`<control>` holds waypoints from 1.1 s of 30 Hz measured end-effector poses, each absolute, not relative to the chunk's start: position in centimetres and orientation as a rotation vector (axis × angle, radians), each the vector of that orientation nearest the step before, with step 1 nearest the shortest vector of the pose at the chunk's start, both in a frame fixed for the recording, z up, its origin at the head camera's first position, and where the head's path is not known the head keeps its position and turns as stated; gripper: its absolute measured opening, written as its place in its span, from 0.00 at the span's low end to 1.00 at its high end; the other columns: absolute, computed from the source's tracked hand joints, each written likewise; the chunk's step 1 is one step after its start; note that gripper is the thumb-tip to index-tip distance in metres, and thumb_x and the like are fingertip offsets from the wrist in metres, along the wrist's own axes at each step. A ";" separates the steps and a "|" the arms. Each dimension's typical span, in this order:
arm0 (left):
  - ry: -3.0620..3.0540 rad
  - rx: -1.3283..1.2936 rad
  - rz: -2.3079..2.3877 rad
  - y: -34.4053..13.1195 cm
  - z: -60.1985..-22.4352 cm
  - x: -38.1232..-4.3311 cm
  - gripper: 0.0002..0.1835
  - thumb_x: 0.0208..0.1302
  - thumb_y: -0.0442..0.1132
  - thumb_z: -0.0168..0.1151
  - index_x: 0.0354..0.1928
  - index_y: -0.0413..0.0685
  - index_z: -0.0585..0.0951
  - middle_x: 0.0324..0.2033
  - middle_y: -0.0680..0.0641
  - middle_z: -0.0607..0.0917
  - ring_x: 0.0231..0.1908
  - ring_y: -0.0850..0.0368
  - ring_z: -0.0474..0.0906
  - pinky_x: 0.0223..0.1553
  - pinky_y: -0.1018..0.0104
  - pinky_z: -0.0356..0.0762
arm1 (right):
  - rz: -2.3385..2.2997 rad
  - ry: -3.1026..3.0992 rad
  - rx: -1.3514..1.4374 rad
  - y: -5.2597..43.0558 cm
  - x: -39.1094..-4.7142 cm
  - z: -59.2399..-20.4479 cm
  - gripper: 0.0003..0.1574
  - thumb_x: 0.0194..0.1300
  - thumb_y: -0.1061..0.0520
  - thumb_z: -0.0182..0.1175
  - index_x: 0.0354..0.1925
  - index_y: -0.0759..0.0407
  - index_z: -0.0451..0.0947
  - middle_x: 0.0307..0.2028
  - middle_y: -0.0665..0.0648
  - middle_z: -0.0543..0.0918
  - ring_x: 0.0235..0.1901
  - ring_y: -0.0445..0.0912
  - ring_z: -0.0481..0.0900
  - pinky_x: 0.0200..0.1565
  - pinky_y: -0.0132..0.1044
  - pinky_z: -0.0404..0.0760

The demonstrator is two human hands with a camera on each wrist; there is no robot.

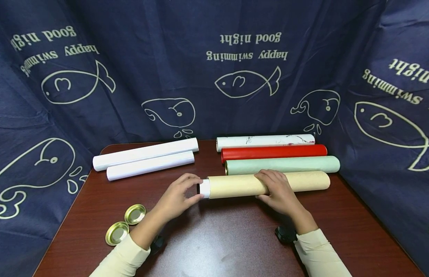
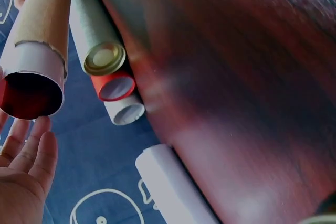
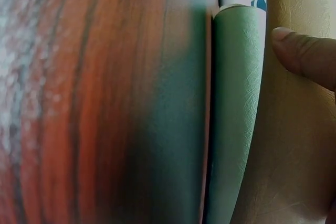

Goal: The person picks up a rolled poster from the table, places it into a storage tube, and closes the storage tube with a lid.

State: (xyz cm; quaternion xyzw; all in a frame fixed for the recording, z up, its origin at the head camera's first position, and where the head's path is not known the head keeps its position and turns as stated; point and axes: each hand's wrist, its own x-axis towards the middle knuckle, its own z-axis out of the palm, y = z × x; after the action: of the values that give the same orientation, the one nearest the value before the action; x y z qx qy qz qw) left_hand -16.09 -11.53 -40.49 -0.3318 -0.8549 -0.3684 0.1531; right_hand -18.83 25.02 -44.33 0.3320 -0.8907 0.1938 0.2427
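A long beige cardboard tube (image 1: 235, 186) lies in front of a pale green tube (image 1: 287, 165), and a short length of a white paper roll (image 1: 205, 188) sticks out of its left end. The left hand (image 1: 176, 195) holds that protruding end, thumb on the near side and fingers on the far side. Its dark red hollow inside (image 2: 31, 98) shows in the left wrist view. Farther along, the right hand (image 1: 277, 192) grips the beige tube, and its thumb (image 3: 302, 56) lies across the tube in the right wrist view. How far the roll reaches inside is hidden.
Behind the green tube lie a red tube (image 1: 273, 152) and a white printed tube (image 1: 266, 142). Two white rolls (image 1: 146, 154) (image 1: 150, 166) rest at the back left. Two gold-coloured metal lids (image 1: 135, 214) (image 1: 117, 233) lie beside the left forearm. A dark blue curtain (image 1: 200, 69) surrounds the brown table (image 1: 214, 246).
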 end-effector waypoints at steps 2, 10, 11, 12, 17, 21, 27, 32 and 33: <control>-2.438 -0.966 -1.080 -11.3 -40.7 -16.1 0.22 0.54 0.37 0.77 0.51 0.44 0.83 0.49 0.50 0.81 0.51 0.56 0.79 0.52 0.57 0.79 | 0.529 -2.437 0.904 25.0 -18.8 -44.3 0.47 0.34 0.59 0.83 0.56 0.59 0.77 0.53 0.60 0.79 0.56 0.59 0.73 0.58 0.58 0.64; -2.421 -1.003 -1.153 -10.4 -41.4 -16.3 0.24 0.55 0.38 0.77 0.53 0.42 0.81 0.51 0.49 0.81 0.50 0.51 0.80 0.46 0.57 0.81 | 0.522 -2.445 0.904 25.0 -18.6 -44.4 0.47 0.33 0.59 0.83 0.56 0.59 0.77 0.54 0.60 0.79 0.56 0.59 0.73 0.59 0.59 0.64; -2.423 -1.003 -1.159 -10.4 -41.4 -16.3 0.24 0.55 0.38 0.77 0.54 0.41 0.81 0.51 0.49 0.81 0.49 0.50 0.81 0.45 0.57 0.82 | 0.522 -2.445 0.906 25.0 -18.6 -44.4 0.47 0.33 0.59 0.83 0.56 0.58 0.77 0.54 0.60 0.79 0.56 0.59 0.73 0.59 0.59 0.64; -2.427 -1.002 -1.164 -10.3 -41.4 -16.3 0.25 0.55 0.38 0.77 0.54 0.41 0.80 0.51 0.48 0.81 0.48 0.49 0.81 0.45 0.57 0.82 | 0.521 -2.446 0.908 25.0 -18.6 -44.4 0.48 0.33 0.59 0.83 0.56 0.58 0.77 0.54 0.60 0.79 0.56 0.58 0.73 0.59 0.58 0.64; -2.459 -0.980 -1.191 -10.1 -41.3 -16.3 0.28 0.55 0.38 0.77 0.56 0.41 0.76 0.49 0.46 0.82 0.46 0.49 0.82 0.45 0.63 0.82 | 0.521 -2.439 0.916 25.0 -18.7 -44.4 0.47 0.33 0.59 0.82 0.56 0.58 0.76 0.53 0.60 0.79 0.56 0.58 0.73 0.58 0.58 0.64; -2.472 -0.969 -1.221 -10.0 -41.2 -16.3 0.31 0.54 0.38 0.77 0.57 0.40 0.74 0.49 0.44 0.82 0.47 0.50 0.81 0.46 0.62 0.81 | 0.522 -2.435 0.917 24.9 -18.7 -44.4 0.47 0.33 0.59 0.82 0.56 0.58 0.76 0.53 0.59 0.79 0.56 0.58 0.73 0.58 0.57 0.64; -2.477 -0.980 -1.258 -9.8 -41.3 -16.2 0.32 0.54 0.38 0.77 0.59 0.40 0.73 0.49 0.43 0.83 0.46 0.51 0.82 0.46 0.62 0.81 | 0.529 -2.430 0.919 24.9 -18.7 -44.3 0.47 0.33 0.59 0.83 0.56 0.58 0.77 0.53 0.59 0.79 0.56 0.58 0.73 0.58 0.58 0.64; -2.488 -0.973 -1.277 -9.6 -41.3 -16.3 0.35 0.54 0.38 0.77 0.62 0.42 0.72 0.49 0.45 0.83 0.47 0.50 0.82 0.47 0.62 0.81 | 0.528 -2.427 0.913 24.9 -18.7 -44.2 0.48 0.33 0.59 0.83 0.56 0.58 0.77 0.53 0.59 0.79 0.56 0.58 0.74 0.58 0.58 0.64; -2.485 -0.972 -1.282 -9.6 -41.3 -16.3 0.36 0.54 0.38 0.77 0.63 0.42 0.71 0.49 0.44 0.83 0.48 0.50 0.82 0.47 0.61 0.81 | 0.527 -2.425 0.911 24.9 -18.7 -44.2 0.48 0.33 0.59 0.83 0.56 0.58 0.77 0.53 0.60 0.79 0.56 0.58 0.74 0.58 0.58 0.65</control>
State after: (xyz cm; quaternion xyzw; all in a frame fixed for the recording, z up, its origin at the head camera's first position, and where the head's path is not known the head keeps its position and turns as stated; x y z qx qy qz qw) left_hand -16.26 -9.56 -41.30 -0.3270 -0.8360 -0.4312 0.0906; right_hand -18.69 24.89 -44.23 0.3340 -0.8890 0.1932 0.2466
